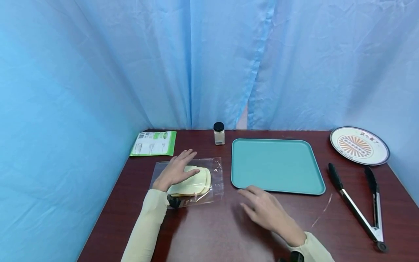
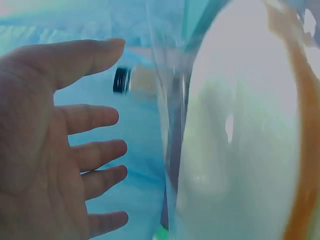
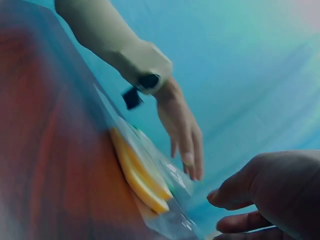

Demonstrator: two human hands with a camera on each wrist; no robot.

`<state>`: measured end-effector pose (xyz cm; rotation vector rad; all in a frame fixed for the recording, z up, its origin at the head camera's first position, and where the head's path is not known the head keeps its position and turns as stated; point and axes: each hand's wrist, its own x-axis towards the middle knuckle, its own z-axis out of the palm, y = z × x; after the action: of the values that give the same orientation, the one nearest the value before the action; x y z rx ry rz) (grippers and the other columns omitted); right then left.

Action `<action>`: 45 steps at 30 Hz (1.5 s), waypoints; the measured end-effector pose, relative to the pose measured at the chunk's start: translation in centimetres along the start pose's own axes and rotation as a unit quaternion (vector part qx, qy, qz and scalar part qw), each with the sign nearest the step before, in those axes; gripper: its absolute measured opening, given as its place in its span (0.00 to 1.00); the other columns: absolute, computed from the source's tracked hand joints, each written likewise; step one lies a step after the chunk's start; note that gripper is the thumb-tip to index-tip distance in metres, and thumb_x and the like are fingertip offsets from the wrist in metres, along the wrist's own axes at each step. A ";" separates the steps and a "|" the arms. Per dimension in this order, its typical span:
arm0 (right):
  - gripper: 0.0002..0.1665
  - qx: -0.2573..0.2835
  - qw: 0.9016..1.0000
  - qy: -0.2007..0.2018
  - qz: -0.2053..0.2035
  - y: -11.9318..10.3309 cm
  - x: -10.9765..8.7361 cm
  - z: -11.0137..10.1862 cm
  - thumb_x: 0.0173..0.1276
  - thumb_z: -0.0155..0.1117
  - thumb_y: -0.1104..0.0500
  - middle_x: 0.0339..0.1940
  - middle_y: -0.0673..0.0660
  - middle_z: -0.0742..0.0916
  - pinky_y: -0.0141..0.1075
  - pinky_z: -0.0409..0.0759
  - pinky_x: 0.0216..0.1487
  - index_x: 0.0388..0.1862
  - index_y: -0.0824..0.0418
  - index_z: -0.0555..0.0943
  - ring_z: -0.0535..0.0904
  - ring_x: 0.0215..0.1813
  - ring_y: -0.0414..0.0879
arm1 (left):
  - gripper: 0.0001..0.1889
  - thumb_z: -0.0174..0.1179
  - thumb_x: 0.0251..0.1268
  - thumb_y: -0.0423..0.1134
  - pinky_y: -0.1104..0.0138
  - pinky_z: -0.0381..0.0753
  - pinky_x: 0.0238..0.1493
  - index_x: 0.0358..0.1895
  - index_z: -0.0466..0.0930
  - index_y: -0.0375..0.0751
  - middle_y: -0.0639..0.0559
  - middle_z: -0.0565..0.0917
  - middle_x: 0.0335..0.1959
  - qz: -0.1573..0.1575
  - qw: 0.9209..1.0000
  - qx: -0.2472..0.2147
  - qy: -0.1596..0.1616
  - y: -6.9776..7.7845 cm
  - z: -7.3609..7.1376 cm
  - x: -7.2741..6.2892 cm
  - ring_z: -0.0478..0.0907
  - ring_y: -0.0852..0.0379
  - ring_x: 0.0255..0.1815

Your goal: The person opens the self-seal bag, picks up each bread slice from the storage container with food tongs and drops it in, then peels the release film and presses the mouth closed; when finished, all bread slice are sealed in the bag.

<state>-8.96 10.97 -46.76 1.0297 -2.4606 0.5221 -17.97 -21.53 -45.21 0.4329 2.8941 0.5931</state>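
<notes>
A clear plastic bag (image 1: 217, 182) lies on the left part of the table with several flat, pale yellow slices (image 1: 190, 183) in it. Over the bag's left side hovers my left hand (image 1: 176, 170), fingers straight and spread, holding nothing. The left wrist view shows its palm facing the pale slices (image 2: 240, 135) under shiny film. My right hand (image 1: 262, 207) hangs over the table in front of the tray, fingers loosely bent around nothing. In the right wrist view the slices (image 3: 137, 175) appear as a stack with rounded yellow edges.
A teal tray (image 1: 276, 165) lies right of the bag, with a black-capped jar (image 1: 219, 134) behind. A green and white packet (image 1: 154, 143) sits at the back left. Tongs (image 1: 360, 214) lie spread at the right, below a patterned plate (image 1: 360, 145). Blue curtains (image 1: 209, 65) enclose the table.
</notes>
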 end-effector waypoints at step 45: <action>0.42 -0.145 0.963 -0.217 -0.061 -6.0 3.6 7.1 0.58 0.71 0.33 0.59 0.52 0.83 0.53 0.74 0.63 0.65 0.52 0.74 0.78 0.63 0.50 | 0.37 0.61 0.69 0.51 0.36 0.62 0.75 0.76 0.63 0.38 0.39 0.68 0.76 -0.005 1.000 -0.023 -0.008 -5.7 1.5 -5.3 0.60 0.34 0.79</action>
<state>-8.44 1.53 -49.82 1.2620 -2.7085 -0.1212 -14.04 -27.69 -48.44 0.4154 2.8600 0.6519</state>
